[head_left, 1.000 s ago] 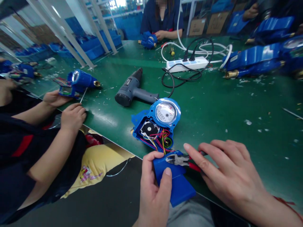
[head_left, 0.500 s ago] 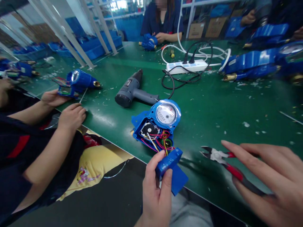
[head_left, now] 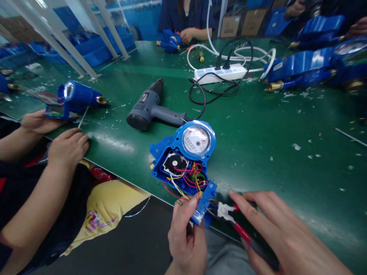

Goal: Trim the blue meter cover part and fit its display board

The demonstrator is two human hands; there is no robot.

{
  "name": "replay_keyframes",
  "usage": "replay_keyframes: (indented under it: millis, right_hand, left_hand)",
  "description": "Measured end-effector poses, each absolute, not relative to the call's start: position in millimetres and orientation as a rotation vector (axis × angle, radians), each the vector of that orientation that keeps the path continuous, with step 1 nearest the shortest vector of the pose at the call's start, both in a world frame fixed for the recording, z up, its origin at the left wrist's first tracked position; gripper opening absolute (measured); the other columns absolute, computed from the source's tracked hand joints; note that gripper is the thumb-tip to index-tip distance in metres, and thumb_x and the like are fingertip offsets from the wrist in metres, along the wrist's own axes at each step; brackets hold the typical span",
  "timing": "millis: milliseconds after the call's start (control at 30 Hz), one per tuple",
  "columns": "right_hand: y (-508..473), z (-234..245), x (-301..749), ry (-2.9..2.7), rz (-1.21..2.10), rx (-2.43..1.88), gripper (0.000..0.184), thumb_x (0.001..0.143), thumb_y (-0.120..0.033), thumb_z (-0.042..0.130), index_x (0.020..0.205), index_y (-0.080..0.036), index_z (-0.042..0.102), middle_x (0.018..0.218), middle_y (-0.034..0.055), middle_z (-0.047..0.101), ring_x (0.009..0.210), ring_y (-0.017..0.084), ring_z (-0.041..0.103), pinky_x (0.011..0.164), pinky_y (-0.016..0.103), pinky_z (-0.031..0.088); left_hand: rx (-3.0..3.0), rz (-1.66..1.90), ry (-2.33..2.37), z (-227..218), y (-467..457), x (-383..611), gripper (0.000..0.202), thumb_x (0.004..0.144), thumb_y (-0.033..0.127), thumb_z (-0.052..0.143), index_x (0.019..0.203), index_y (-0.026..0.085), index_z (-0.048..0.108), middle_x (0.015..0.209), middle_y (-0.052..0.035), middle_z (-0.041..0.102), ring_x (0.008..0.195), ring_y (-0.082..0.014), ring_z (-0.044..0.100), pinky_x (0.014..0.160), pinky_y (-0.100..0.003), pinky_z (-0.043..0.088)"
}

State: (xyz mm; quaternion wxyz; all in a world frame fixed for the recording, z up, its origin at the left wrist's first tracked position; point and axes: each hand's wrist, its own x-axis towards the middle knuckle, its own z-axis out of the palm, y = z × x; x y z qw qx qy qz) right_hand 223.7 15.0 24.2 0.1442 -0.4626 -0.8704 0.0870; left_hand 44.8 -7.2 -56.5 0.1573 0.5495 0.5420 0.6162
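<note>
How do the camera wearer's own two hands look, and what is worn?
The left hand and right hand are both ungloved, and no sleeve shows on either. At a left finger is a small shiny band, perhaps a ring; too small to tell.

A head-worn camera looks forward and down over the table (head_left: 266, 141).

Green worktable (head_left: 272, 133), dk floor (head_left: 114, 225); wht posts (head_left: 111, 28), cardboard boxes (head_left: 231, 26) in bkgd

Left hand (head_left: 187, 236): small metallic ring (head_left: 179, 202) on finger, apparently. Right of left hand: creased grey cloth (head_left: 225, 252) over lap; bare right hand (head_left: 282, 233).
</note>
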Motion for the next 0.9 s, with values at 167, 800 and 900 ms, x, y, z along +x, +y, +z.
replay_keyframes:
  millis: [167,800,900]
  right_hand:
    - [15,24,224,-2.613,0.100,-1.275,0.059,0.080,-0.018,0.048,0.137,-0.008,0.043,0.111,0.0148,0.053,0.098,0.027,0.050,0.077,0.038,0.053]
    - [35,38,229,-2.749,-0.149,-1.051,0.058,0.067,-0.010,0.041,0.124,-0.008,0.049,0.098,0.0103,0.063,0.085,0.027,0.056,0.064,0.037,0.048]
    - [35,36,230,-2.748,-0.145,-1.051,0.055,0.069,-0.008,0.040,0.123,-0.011,0.049,0.098,0.0077,0.064,0.084,0.025,0.058,0.063,0.036,0.048]
  left_hand:
    - [1.626,1.770,1.625,-66,-12,45,0.054,0.077,-0.007,0.060,0.118,0.027,0.060,0.107,-0.0008,0.073,0.099,-0.0203,0.070,0.098,-0.042,0.053]
    - [1.762,1.879,1.482,-62,0,40,0.064,0.071,-0.016,0.058,0.125,0.019,0.057,0.113,-0.0018,0.071,0.098,-0.0161,0.069,0.093,-0.035,0.057]
    - [1.777,1.874,1.429,-63,1,38,0.065,0.072,-0.016,0.058,0.128,0.018,0.055,0.114,-0.0023,0.070,0.100,-0.0155,0.068,0.093,-0.033,0.057]
